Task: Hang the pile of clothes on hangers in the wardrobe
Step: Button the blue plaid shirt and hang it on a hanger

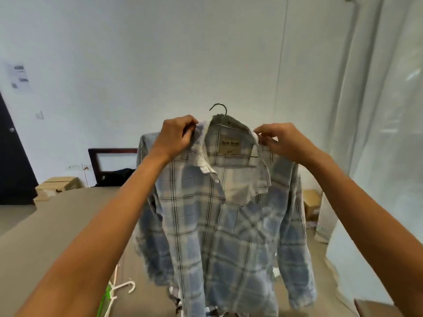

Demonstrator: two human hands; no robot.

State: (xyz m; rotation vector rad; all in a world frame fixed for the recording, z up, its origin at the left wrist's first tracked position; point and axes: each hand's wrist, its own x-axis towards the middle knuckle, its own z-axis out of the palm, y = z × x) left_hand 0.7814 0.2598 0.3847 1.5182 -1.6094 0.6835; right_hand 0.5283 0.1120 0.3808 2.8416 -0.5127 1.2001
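Note:
A blue and white plaid shirt (226, 225) hangs in the air in front of me on a metal hanger (220, 112), whose hook sticks up above the collar. My left hand (175, 136) pinches the left side of the collar. My right hand (280, 140) pinches the right side of the collar at the shoulder. The shirt front is unbuttoned at the top and its sleeves hang down. The wardrobe is not in view.
A grey bed surface (57, 225) lies below, with white and green plastic hangers (116, 291) at its near edge. Cardboard boxes (57, 186) and a dark framed board (112, 163) stand by the far wall. White curtains (377, 133) hang at right. A dark door (11, 161) is at left.

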